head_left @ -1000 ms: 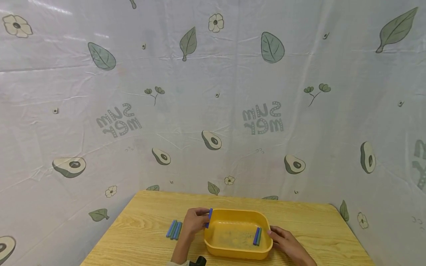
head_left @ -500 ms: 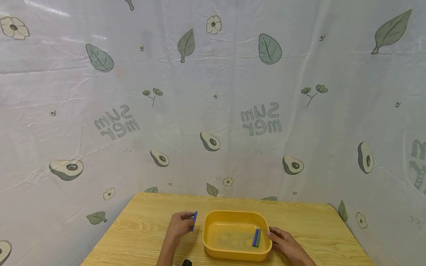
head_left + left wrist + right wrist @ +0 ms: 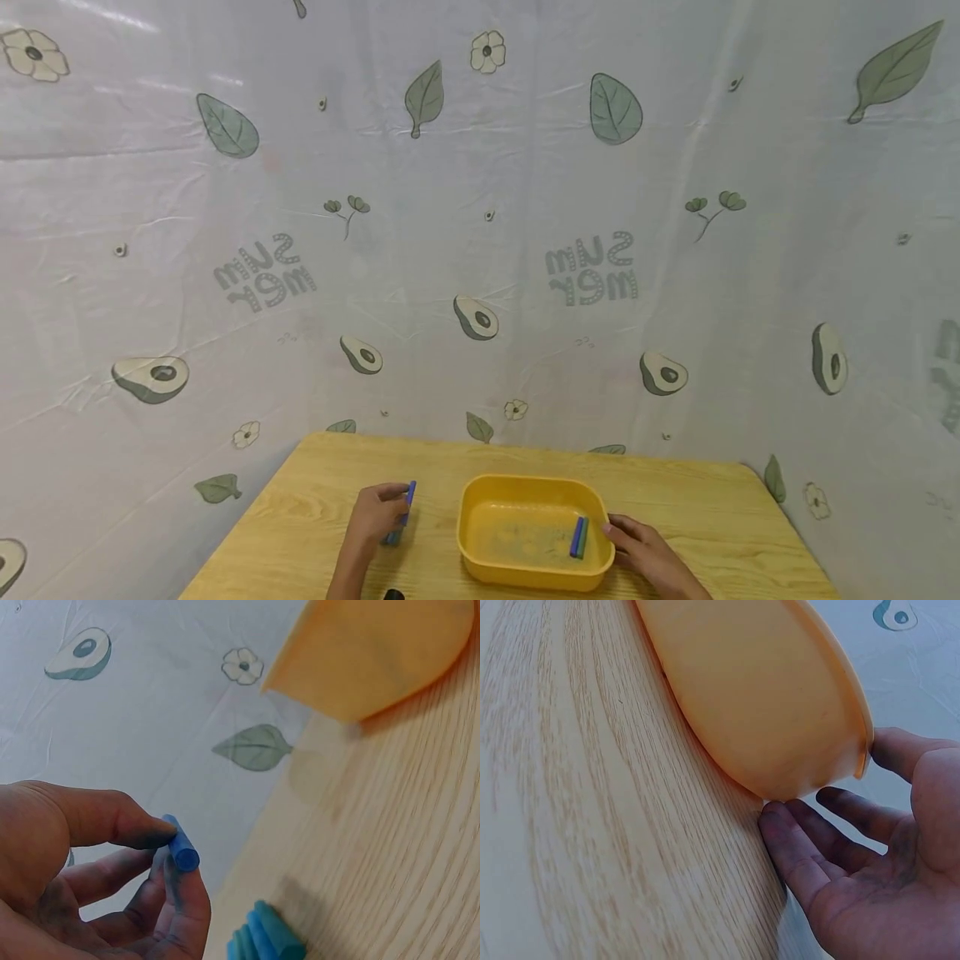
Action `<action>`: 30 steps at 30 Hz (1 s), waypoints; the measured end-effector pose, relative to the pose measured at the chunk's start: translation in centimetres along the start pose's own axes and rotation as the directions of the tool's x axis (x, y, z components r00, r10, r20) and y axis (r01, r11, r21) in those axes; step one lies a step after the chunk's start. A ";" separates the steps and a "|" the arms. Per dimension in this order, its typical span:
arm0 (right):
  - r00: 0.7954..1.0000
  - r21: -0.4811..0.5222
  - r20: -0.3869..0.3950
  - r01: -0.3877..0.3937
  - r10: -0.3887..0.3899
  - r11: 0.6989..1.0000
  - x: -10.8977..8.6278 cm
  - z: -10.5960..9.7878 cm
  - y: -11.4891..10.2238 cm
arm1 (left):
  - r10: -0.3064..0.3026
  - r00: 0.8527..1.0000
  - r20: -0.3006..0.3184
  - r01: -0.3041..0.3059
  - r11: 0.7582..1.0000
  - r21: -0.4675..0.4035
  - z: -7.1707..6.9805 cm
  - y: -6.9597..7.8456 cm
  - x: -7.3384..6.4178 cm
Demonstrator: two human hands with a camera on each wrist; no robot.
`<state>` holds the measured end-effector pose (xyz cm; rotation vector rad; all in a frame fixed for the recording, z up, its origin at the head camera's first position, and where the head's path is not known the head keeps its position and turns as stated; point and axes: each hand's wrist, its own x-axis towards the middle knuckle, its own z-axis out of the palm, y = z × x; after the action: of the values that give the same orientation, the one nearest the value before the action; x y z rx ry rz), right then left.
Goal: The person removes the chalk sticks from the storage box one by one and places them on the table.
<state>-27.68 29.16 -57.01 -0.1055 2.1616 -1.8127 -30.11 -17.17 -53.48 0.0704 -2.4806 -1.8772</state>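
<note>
In the head view my left hand (image 3: 375, 515) pinches a blue chalk stick (image 3: 410, 497) between thumb and fingers, to the left of the yellow plastic basin. The left wrist view shows this blue chalk (image 3: 181, 846) held end-on above the table, apart from a row of blue and green chalk sticks (image 3: 271, 934) lying below. In the head view that row is mostly hidden by the hand. My right hand (image 3: 645, 550) holds the right side of the basin (image 3: 532, 575), thumb at its rim and fingertips against the outer wall. Dark dust marks the fingers of both hands.
Inside the basin, near its right end, a blue chalk stick (image 3: 576, 537) and a green chalk stick (image 3: 582, 539) lie side by side. Dust covers part of its floor. The wooden table (image 3: 675, 483) meets a printed curtain (image 3: 420, 333) behind it.
My left hand has moved left, from the basin's left rim to over the chalk row, still pinching the blue chalk. The right hand and basin stay put.
</note>
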 end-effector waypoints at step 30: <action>1.000 0.002 -0.008 0.003 -0.003 1.000 -0.1 -0.1 0.1 | -0.049 0.989 -0.136 0.067 0.990 0.127 -4.3 -4.1 1.5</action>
<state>-27.64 29.32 -57.09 -0.1007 2.1656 -1.8203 -31.33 -22.49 -56.27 0.2644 -2.5334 -1.6666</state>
